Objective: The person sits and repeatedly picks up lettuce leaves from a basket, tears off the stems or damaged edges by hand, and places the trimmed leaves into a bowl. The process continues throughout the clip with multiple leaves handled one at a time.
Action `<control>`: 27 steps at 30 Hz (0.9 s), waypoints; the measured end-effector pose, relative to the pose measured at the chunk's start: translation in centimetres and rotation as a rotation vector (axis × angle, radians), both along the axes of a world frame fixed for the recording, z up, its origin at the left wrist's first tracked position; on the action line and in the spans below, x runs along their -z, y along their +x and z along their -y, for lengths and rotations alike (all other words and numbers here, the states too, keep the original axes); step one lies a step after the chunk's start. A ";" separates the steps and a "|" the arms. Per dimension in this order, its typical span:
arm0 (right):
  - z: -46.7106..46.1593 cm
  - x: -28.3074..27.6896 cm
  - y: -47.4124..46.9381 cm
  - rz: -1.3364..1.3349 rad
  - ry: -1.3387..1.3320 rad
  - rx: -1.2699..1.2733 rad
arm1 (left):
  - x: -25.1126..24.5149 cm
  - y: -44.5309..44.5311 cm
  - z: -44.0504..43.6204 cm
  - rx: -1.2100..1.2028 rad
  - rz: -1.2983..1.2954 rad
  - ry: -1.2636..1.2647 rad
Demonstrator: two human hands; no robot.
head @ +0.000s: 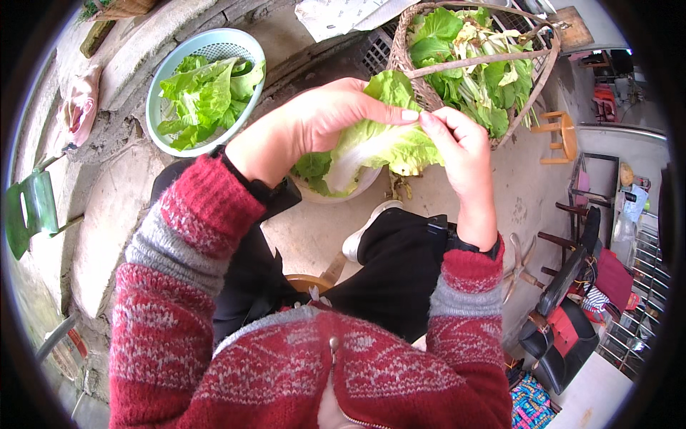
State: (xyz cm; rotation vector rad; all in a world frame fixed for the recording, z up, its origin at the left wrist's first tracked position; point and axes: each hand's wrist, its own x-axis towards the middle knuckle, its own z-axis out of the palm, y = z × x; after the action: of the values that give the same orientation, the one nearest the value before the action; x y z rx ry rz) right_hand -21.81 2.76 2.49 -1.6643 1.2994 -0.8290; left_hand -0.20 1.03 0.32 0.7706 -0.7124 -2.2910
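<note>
My left hand (335, 113) holds a pale green leaf (375, 147) of a leafy vegetable, its thumb at the leaf's edge. The fingertips of my right hand (462, 140) pinch the same leaf close to the left thumb. Beneath the leaf, partly hidden, stands a light-coloured bowl (370, 182) with more greens (312, 165) showing. A pale blue plastic colander (151, 110) holding several green leaves (201, 99) is at the upper left. To the upper right, a wicker basket (397, 51) with a handle is heaped with leafy greens (485, 80).
Between my feet and the basket lie wilted scraps (399, 185) on the concrete floor (300, 225). A stone ledge (115, 177) runs along the left. On the right are a small wooden stool (568, 138) and a black chair (560, 332). A dark plastic crate (375, 52) adjoins the basket.
</note>
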 end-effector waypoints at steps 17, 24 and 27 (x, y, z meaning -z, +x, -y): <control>0.6 -0.2 0.2 0.222 0.004 0.003 | -0.6 0.5 0.2 -0.355 0.161 -0.104; -0.1 0.3 2.0 -0.296 0.229 -0.121 | -0.4 -0.2 0.1 -0.212 0.195 -0.244; 0.0 0.5 1.8 -0.210 0.185 -0.100 | -0.3 0.2 0.3 -0.152 0.481 -0.376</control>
State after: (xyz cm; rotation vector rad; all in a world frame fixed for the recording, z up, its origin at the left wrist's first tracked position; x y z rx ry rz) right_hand -20.00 2.73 1.94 -1.6853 1.3778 -0.4696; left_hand -0.01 0.73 0.58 1.1558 -1.2115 -1.7693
